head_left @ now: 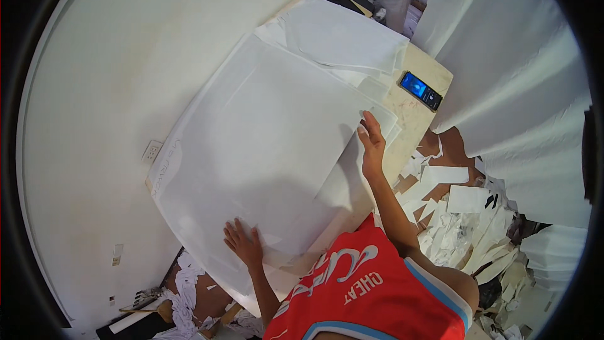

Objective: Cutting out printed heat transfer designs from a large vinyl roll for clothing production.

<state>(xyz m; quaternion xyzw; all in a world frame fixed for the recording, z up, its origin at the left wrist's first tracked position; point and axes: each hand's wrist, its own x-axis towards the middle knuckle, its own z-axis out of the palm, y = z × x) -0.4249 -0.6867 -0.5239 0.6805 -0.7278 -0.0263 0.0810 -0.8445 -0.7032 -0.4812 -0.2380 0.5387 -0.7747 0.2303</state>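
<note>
A stack of large, thin white sheets [251, 126] spreads over the table; whether they are paper or cloth I cannot tell. My left hand [244, 243] lies flat on the near part of the top sheet, fingers spread. At the right side of the stack is my right hand [372, 145], turned on its side next to the top sheet's edge. Its fingers are stretched out with the thumb apart, and nothing shows between them. Handwriting marks the stack's left border. Another pile of white sheets [343, 31] lies beyond, at the table's far end.
A phone [421, 90] with a lit screen rests on the table's bare right side [418, 63]. White curtains [503, 69] hang to the right; a white wall [107, 88] with a socket [151, 151] borders the left. White scraps [453, 233] litter the floor.
</note>
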